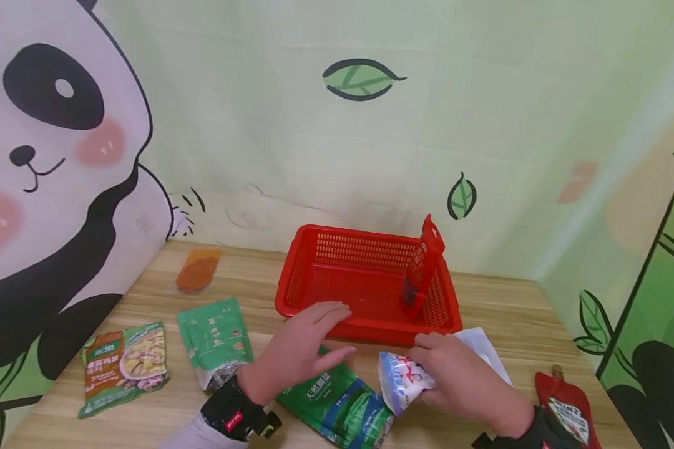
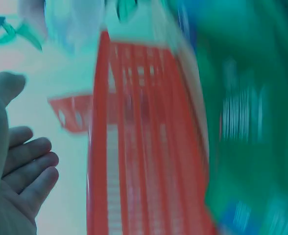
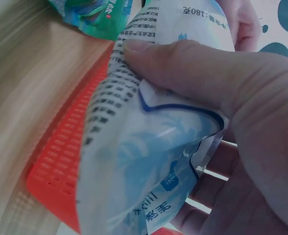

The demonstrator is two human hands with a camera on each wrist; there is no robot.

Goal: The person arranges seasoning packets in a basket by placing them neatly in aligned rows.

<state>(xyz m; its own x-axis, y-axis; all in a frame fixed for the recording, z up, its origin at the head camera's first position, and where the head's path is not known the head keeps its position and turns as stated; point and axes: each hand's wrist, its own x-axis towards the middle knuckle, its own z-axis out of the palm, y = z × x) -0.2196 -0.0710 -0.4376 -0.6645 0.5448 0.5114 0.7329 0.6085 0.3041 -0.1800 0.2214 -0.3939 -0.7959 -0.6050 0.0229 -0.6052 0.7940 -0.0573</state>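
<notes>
My right hand (image 1: pixel 455 371) grips a white and blue plastic packet (image 1: pixel 401 381) just in front of the basket. In the right wrist view, the thumb lies across this packet (image 3: pixel 149 142), which is creased and printed with text, and the fingers are behind it. My left hand (image 1: pixel 292 355) is held with fingers extended and thumb apart, near the basket's front left rim. Nothing is in its grasp in the left wrist view. Partly under it in the head view lies a large green packet (image 1: pixel 342 405). The red basket (image 1: pixel 365 329) holds an upright red packet (image 1: pixel 421 268) at its right end.
To the left lie a green pouch (image 1: pixel 216 337), a brown and green food packet (image 1: pixel 126 368) and a small orange sachet (image 1: pixel 199 269). A red ketchup pouch (image 1: pixel 567 405) lies at the right. Behind the wooden table (image 1: pixel 505 299) hangs a printed cloth (image 1: pixel 258 125).
</notes>
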